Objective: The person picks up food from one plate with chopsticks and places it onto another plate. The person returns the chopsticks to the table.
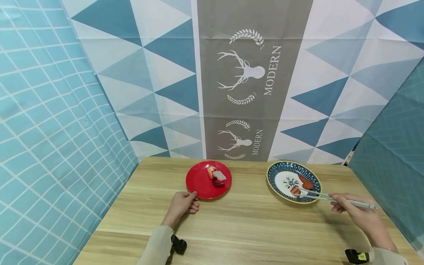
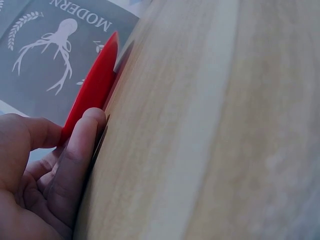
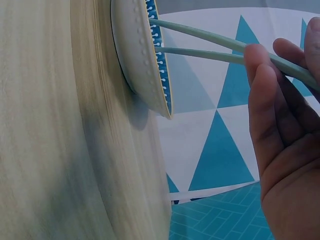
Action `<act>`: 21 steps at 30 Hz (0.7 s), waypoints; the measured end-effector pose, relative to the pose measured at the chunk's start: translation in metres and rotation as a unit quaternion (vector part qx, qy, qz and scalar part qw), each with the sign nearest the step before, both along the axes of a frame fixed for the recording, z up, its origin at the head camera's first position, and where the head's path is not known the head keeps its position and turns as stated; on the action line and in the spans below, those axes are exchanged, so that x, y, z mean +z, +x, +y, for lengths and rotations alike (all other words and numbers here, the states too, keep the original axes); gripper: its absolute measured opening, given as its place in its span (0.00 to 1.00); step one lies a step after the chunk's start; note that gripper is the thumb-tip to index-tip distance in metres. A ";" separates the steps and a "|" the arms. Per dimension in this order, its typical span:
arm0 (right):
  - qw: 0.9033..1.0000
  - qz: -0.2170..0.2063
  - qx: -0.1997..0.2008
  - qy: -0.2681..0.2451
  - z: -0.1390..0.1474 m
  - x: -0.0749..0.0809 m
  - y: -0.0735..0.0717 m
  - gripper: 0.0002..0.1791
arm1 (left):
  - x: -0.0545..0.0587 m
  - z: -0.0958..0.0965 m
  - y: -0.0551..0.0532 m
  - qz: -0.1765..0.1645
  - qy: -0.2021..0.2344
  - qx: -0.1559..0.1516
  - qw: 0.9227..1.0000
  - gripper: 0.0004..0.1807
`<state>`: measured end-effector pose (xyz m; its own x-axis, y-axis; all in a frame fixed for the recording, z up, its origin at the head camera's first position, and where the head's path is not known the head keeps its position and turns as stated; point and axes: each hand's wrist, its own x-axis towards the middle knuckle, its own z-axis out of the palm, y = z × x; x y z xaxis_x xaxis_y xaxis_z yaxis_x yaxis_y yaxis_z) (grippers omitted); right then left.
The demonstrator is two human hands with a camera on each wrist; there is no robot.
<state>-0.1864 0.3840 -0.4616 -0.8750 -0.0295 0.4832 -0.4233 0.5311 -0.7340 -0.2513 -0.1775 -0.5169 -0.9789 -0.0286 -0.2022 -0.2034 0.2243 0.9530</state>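
Note:
My left hand pinches the near-left rim of a red plate, thumb on top and fingers under the edge, as the left wrist view shows. Toward the plate's right side lie an orange-and-white piece, a flat white piece and a dark curved piece. Pale green chopsticks are held in my right hand. Their tips reach into a blue-patterned dish, at a small reddish-brown piece. Behind it lies a longer brown piece. The dish wall hides the tips in the right wrist view.
Both dishes stand toward the back of a light wood table, apart from each other. A patterned curtain hangs along the back edge. Blue sheets close off the left and right sides.

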 end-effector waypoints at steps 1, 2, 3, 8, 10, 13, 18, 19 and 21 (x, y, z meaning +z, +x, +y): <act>1.000 0.005 0.002 0.003 0.000 0.000 -0.001 0.08 | 0.000 0.000 0.000 0.000 0.000 0.000 1.000 0.20; 1.000 0.007 0.001 0.005 0.000 0.000 -0.001 0.08 | 0.000 0.000 0.000 -0.001 -0.001 0.000 1.000 0.20; 1.000 0.007 -0.002 0.007 -0.001 0.000 -0.001 0.08 | -0.001 0.000 -0.001 -0.001 -0.001 0.000 1.000 0.20; 0.999 0.009 -0.019 0.029 -0.002 0.003 -0.002 0.08 | -0.001 -0.001 -0.001 0.001 -0.001 0.001 1.000 0.20; 0.999 0.008 -0.025 0.035 -0.003 0.004 -0.002 0.08 | -0.002 -0.001 -0.001 0.002 -0.002 0.000 1.000 0.20; 0.999 0.002 -0.032 0.038 -0.004 0.004 -0.001 0.09 | -0.002 -0.001 0.000 0.002 -0.003 0.001 1.000 0.20; 0.998 -0.013 -0.039 0.038 -0.004 0.005 -0.002 0.12 | -0.002 -0.001 0.000 -0.001 -0.003 0.001 1.000 0.20; 0.998 -0.018 -0.039 0.036 -0.004 0.006 -0.003 0.13 | -0.002 -0.001 0.000 -0.001 -0.003 0.001 1.000 0.20; 0.999 -0.024 -0.038 0.030 -0.003 0.008 -0.004 0.14 | -0.002 -0.001 0.000 -0.002 -0.004 0.002 1.000 0.20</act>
<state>-0.1908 0.3805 -0.4536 -0.8978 0.0098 0.4403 -0.3454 0.6046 -0.7178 -0.2516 -0.1786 -0.5186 -0.9781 -0.0341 -0.2051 -0.2074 0.2307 0.9507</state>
